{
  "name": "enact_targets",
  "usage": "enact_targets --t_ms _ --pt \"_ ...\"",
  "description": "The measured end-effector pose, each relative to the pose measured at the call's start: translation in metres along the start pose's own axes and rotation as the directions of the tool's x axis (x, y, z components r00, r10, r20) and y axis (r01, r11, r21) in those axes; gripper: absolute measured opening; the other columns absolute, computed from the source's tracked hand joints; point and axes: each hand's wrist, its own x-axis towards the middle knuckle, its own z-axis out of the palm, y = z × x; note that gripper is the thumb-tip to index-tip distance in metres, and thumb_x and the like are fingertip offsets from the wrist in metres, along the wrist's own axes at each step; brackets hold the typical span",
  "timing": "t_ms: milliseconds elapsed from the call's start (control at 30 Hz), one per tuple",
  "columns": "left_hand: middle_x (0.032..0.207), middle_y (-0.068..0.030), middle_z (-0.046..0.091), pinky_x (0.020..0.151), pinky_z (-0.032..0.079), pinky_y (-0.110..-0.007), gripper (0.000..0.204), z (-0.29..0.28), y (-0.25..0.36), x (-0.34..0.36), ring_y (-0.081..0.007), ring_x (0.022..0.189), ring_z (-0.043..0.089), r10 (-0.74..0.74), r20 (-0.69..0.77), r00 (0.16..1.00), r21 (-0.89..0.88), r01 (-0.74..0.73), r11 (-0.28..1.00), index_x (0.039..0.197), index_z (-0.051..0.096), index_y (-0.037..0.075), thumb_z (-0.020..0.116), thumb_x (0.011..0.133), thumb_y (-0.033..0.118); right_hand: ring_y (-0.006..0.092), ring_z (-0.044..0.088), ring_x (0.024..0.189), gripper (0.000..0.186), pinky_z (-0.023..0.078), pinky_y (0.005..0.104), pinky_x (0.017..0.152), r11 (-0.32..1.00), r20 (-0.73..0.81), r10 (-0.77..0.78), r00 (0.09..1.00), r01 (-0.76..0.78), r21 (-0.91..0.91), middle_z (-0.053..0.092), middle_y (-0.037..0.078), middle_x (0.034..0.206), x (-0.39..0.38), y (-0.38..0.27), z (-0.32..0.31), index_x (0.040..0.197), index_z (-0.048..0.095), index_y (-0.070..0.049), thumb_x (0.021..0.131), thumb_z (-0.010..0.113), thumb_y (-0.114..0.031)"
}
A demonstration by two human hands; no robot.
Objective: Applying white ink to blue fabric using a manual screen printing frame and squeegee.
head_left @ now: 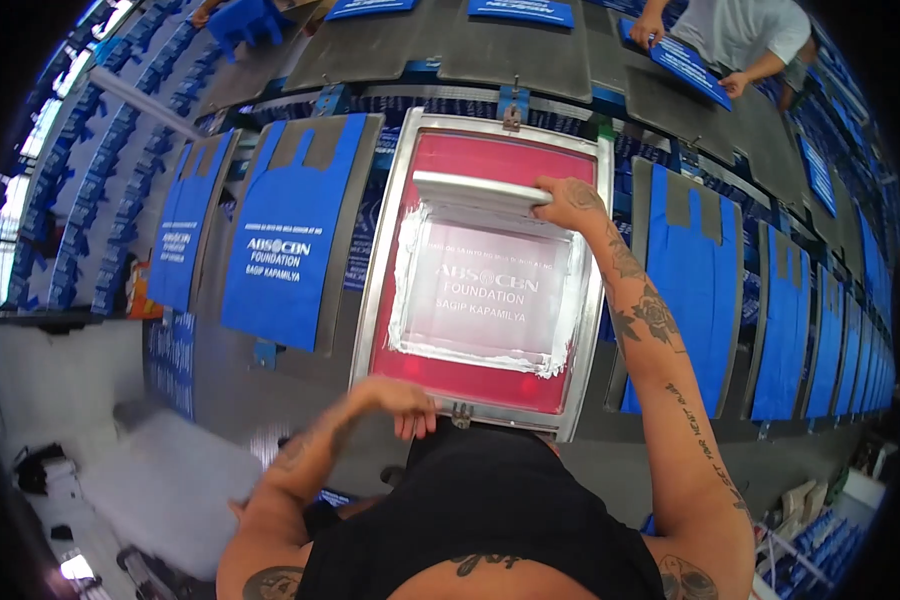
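A metal-framed printing screen point(379, 300) with red borders point(500, 152) lies in front of me. Pale lettering shows in its whitish middle, and smeared white ink point(470, 355) edges that area. My right hand point(568, 203) grips the right end of a long, pale squeegee point(475, 190), which spans the upper part of the screen. At the near left corner, my left hand point(402, 402) has its fingers curled over the screen's near rail, close to a small metal clamp point(461, 414). Whatever lies under the screen is mostly hidden.
Blue printed bags point(282, 240) lie on grey boards to the left; more blue bags point(692, 290) line the right. Across the table, another person point(745, 40) holds a blue bag point(682, 68). A blue stool point(245, 25) stands at far left. Blue items hang in rows along the left.
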Motion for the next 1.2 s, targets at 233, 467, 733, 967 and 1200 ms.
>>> enact_targets --t_ms 233,467,733,967,1200 --pt "0.061 -0.0024 0.057 0.052 0.042 -0.027 0.060 0.118 -0.041 0.100 -0.0126 0.054 0.053 0.165 -0.869 0.467 -0.032 -0.385 0.922 0.081 0.065 0.001 0.046 0.094 0.056 0.0334 0.063 0.100 0.061 0.050 0.0396 0.087 0.991 0.038 -0.132 0.990 0.133 -0.025 0.068 0.016 0.106 0.041 0.016 0.000 0.118 0.064 -0.010 0.064 0.073 -0.034" --pt "0.055 0.0000 0.052 0.050 0.037 -0.024 0.053 0.150 -0.015 0.076 -0.0076 0.053 0.049 0.095 -0.954 0.283 -0.086 -0.564 0.821 0.066 0.060 0.003 0.057 0.092 0.050 0.0317 0.063 0.102 0.066 0.049 0.0369 0.087 0.989 0.058 -0.145 0.988 0.144 0.019 0.066 0.018 0.109 0.052 -0.008 -0.009 0.118 0.064 -0.008 0.058 0.074 -0.033" --pt "0.054 0.0032 0.046 0.047 0.031 -0.023 0.051 0.154 -0.036 0.088 -0.0058 0.050 0.040 0.166 -0.930 0.328 -0.127 -0.711 0.692 0.067 0.059 0.006 0.057 0.093 0.050 0.0307 0.064 0.099 0.059 0.049 0.0349 0.086 0.993 0.011 -0.105 0.994 0.104 0.050 0.068 0.018 0.103 0.051 -0.009 0.000 0.113 0.067 -0.006 0.060 0.075 -0.031" --pt "0.053 0.0000 0.050 0.050 0.036 -0.027 0.055 0.135 -0.054 0.098 -0.0097 0.051 0.047 0.249 -0.886 0.390 -0.046 -0.609 0.792 0.069 0.063 0.005 0.052 0.093 0.054 0.0349 0.064 0.096 0.047 0.049 0.0406 0.085 0.982 0.029 -0.189 0.982 0.189 0.017 0.068 0.019 0.098 0.017 -0.027 0.022 0.109 0.067 -0.008 0.066 0.070 -0.025" --pt "0.052 0.0017 0.048 0.045 0.034 -0.026 0.054 0.114 -0.057 0.098 -0.0078 0.047 0.043 0.403 -0.803 0.439 0.023 -0.653 0.757 0.070 0.063 0.004 0.052 0.094 0.050 0.0340 0.063 0.091 0.034 0.051 0.0433 0.080 0.987 -0.075 -0.153 0.985 0.148 -0.069 0.067 0.013 0.096 -0.101 -0.077 0.074 0.104 0.066 -0.013 0.070 0.061 -0.012"
